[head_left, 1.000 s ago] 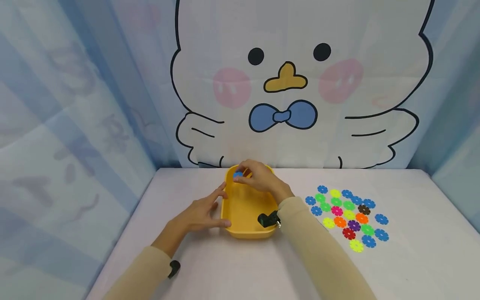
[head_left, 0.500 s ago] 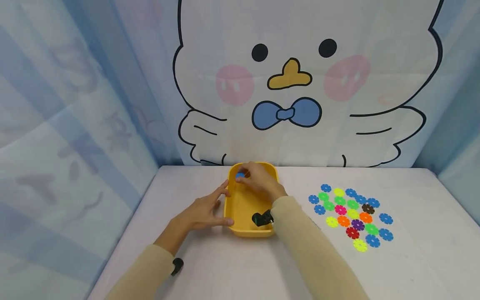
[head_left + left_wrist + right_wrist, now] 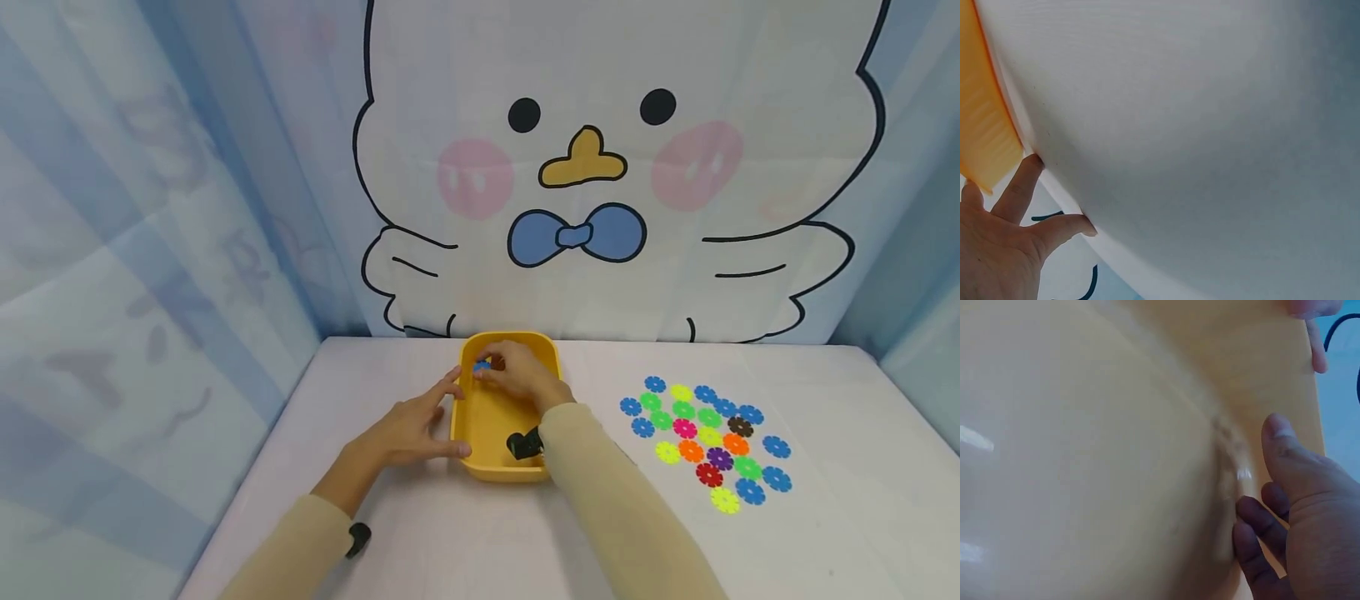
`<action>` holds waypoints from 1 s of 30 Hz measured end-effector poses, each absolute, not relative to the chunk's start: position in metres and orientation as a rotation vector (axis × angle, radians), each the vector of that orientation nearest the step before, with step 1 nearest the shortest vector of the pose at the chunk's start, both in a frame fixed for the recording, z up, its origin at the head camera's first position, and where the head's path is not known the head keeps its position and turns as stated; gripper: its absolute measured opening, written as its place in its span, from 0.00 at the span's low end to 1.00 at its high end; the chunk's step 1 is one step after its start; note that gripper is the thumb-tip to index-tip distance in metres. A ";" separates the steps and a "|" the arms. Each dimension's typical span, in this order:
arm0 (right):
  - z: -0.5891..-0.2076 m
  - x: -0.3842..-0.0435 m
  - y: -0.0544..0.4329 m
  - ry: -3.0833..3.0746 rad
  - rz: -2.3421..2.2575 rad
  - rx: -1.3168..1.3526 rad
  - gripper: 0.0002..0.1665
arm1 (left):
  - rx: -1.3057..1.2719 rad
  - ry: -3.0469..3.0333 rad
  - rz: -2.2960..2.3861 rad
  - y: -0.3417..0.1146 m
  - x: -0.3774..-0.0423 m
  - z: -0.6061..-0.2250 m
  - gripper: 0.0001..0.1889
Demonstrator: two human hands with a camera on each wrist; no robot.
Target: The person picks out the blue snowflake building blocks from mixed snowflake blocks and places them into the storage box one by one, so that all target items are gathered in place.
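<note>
A yellow plastic tray (image 3: pixel 504 475) stands near the table's back edge in the head view. My left hand (image 3: pixel 405 429) rests against its left side, fingers spread, fingertips at the rim and thumb near the front corner. Inside the tray's far left part is my right hand (image 3: pixel 521 375), fingers bent, thumb and index at a blue notched disc (image 3: pixel 482 366). Whether they pinch the disc cannot be told; the right wrist view shows the bent fingers and the thumb apart from them by the tray's wall, with no disc visible.
Right of the tray, several flat notched discs lie loosely spread on the white table (image 3: pixel 480 542), among them a purple disc (image 3: pixel 720 458), a brown disc (image 3: pixel 740 427) and a red disc (image 3: pixel 708 475). A printed curtain (image 3: pixel 577 292) hangs behind the table.
The head view has shifted slightly. My right hand stays at the blue disc in the tray, its wrist a little nearer the tray's middle. The left hand keeps its place.
</note>
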State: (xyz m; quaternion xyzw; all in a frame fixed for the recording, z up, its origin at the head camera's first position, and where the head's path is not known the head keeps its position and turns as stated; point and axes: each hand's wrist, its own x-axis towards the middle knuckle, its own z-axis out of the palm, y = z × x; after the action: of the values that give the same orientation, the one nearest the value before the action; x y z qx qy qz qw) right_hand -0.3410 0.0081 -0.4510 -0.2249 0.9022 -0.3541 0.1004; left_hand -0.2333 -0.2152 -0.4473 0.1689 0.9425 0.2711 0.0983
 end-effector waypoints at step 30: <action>-0.436 -0.333 0.013 2.654 -0.948 -0.701 0.27 | 0.464 2.788 0.820 -0.212 -0.230 -0.448 0.57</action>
State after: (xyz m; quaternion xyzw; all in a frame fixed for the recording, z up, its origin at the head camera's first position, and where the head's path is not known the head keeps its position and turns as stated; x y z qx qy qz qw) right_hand -0.3335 0.0126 -0.4359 -0.2397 0.9074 -0.3241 0.1186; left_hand -0.2303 -0.2116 -0.4483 0.1567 0.9427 0.2773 0.0991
